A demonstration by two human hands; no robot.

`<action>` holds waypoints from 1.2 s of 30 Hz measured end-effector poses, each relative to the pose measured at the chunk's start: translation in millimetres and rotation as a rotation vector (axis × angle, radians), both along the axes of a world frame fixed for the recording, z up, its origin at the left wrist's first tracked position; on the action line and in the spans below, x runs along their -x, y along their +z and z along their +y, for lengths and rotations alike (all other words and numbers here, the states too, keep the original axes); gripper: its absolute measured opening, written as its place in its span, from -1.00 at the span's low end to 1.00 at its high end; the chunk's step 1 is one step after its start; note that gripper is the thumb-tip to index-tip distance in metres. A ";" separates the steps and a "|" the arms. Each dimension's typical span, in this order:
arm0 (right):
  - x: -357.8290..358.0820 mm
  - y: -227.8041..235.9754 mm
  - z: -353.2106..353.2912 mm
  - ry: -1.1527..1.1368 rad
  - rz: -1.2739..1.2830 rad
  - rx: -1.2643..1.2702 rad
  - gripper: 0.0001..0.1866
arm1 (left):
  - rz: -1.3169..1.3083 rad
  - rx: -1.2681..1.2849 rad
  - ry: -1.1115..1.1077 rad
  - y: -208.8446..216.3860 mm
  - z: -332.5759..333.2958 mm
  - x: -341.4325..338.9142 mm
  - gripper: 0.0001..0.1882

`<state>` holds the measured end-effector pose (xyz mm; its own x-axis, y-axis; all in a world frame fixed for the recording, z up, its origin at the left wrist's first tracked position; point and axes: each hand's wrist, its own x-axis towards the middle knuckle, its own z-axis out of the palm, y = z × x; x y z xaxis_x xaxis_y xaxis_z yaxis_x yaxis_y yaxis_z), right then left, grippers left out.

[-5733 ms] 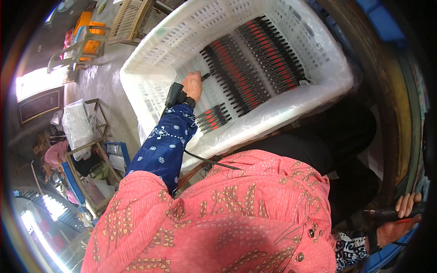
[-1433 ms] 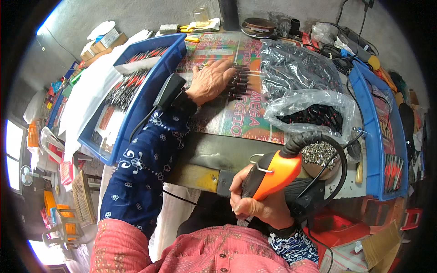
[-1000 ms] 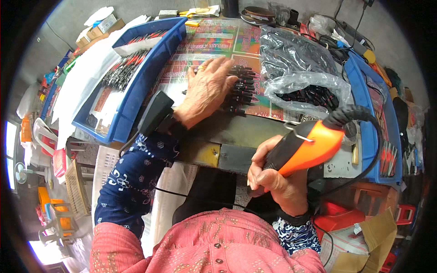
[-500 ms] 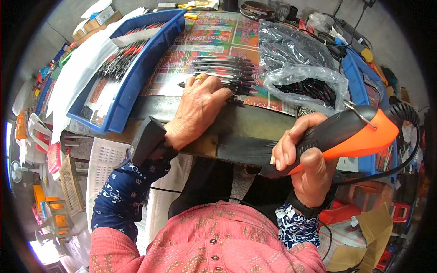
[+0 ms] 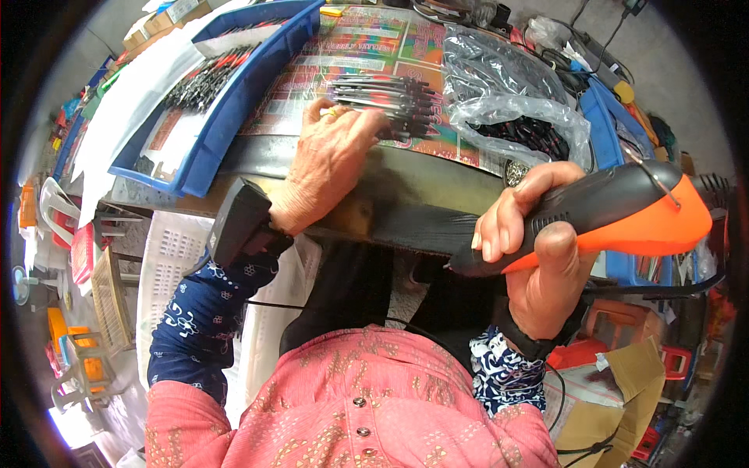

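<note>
My left hand is at the near left edge of a row of black, grey and red pens lying side by side on a colourful printed sheet. Its fingers curl inward; the tips are hidden, so I cannot make out what they hold. My right hand grips an orange and black electric screwdriver with a wire hanging loop on its upper side. The tool's narrow end points left, over the table's near edge.
Left of the sheet, a long blue tray holds many pens. To the right lie clear plastic bags of dark pen parts and another blue bin. A white perforated basket stands below the table at left, an opened cardboard box at lower right.
My left hand has drawn back slightly toward me from the pens. My right hand has shifted a little to the right with the electric screwdriver. The whole view has tilted slightly.
</note>
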<state>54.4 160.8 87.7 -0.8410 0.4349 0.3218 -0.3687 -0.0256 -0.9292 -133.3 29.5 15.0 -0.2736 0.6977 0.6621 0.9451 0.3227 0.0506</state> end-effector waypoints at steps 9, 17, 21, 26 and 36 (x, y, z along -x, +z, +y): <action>-0.8 5.5 -7.4 0.002 0.066 -0.081 -0.35 | -0.873 -0.251 -0.105 17.9 -32.6 -58.3 -0.77; 4.3 4.5 -14.0 0.014 0.132 -0.157 -0.37 | -1.735 -0.426 -0.130 7.8 -54.9 -111.6 -0.78; 6.4 2.9 -20.2 -0.027 0.137 -0.232 -0.37 | -1.970 -0.496 -0.143 0.4 -55.6 -123.6 -0.82; 10.3 4.0 -25.7 -0.013 0.144 -0.233 -0.35 | -2.092 -0.507 -0.156 -6.5 -46.9 -126.4 -0.86; 22.8 3.3 -30.2 0.021 0.183 -0.230 -0.31 | -2.128 -0.616 -0.082 -14.3 -34.0 -129.4 -0.90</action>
